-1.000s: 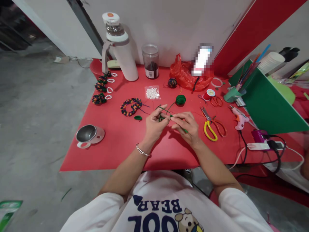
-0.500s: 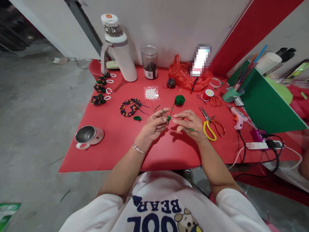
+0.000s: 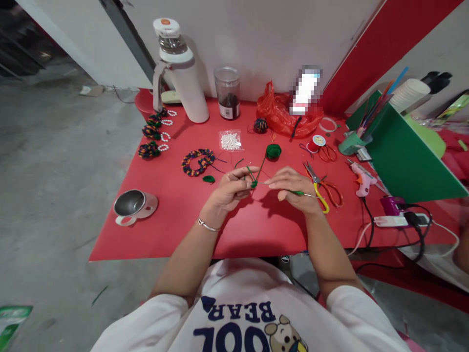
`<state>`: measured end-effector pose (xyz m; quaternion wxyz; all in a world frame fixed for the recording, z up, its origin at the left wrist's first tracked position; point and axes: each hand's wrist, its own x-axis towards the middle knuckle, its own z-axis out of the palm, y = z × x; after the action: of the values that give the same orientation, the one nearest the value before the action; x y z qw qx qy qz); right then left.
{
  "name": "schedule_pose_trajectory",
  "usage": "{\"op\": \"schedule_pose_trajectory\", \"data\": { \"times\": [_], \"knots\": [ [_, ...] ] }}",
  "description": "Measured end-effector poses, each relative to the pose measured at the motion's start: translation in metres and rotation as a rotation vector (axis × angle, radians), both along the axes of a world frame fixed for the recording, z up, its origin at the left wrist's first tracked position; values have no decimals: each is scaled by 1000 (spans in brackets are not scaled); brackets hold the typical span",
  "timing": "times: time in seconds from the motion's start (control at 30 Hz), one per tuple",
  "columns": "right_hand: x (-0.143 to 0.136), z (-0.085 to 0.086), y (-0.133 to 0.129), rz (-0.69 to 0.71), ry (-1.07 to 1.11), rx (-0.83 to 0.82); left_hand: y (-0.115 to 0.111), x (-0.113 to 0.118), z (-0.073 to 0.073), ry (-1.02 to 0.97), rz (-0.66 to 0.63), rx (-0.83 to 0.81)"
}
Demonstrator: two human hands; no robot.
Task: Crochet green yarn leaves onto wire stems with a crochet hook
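Observation:
My left hand [image 3: 233, 188] pinches a small piece of green crochet [image 3: 254, 184], and a strand of yarn runs over its raised forefinger. From there the strand leads up to a dark green yarn ball [image 3: 273, 152] on the table. My right hand [image 3: 293, 189] holds a crochet hook [image 3: 299, 193] with a green grip; its thin tip points left to the crochet piece, and its rear end sticks out past the palm. A small green leaf-shaped piece [image 3: 208, 179] and a multicoloured braided ring [image 3: 198, 163] lie left of my hands.
On the red table [image 3: 176, 230] stand a steel-lined mug [image 3: 135, 205], a white bottle [image 3: 186, 83] and a jar [image 3: 227, 93]. A bag of white beads [image 3: 230, 141] lies mid-table. Scissors [image 3: 321, 195], a glue gun [image 3: 363, 180] and a power strip [image 3: 399, 221] are at right.
My right hand has turned, so more of the hook's green grip and its rear end now show. The green crochet piece in my left hand has dropped slightly toward me.

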<state>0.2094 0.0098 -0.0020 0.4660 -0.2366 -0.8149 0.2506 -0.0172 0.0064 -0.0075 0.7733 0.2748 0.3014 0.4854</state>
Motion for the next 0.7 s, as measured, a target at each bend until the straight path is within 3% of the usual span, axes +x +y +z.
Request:
{"op": "schedule_pose_trajectory", "data": {
  "times": [0.2, 0.43, 0.5, 0.6, 0.7],
  "knots": [
    [-1, 2, -1, 81, 111, -86, -1, -2, 2, -24, -99, -13],
    [-2, -9, -4, 80, 223, -263, -1, 0, 1, -1, -111, -17],
    [-8, -15, -5, 84, 284, -303, -2, 4, -1, 58, -41, 22],
    [-20, -23, -6, 4, 313, -302, -4, 14, -6, 199, 188, 140],
    [-28, -27, -7, -198, 175, -104, -7, 22, -9, 345, 366, 222]
  ]
}}
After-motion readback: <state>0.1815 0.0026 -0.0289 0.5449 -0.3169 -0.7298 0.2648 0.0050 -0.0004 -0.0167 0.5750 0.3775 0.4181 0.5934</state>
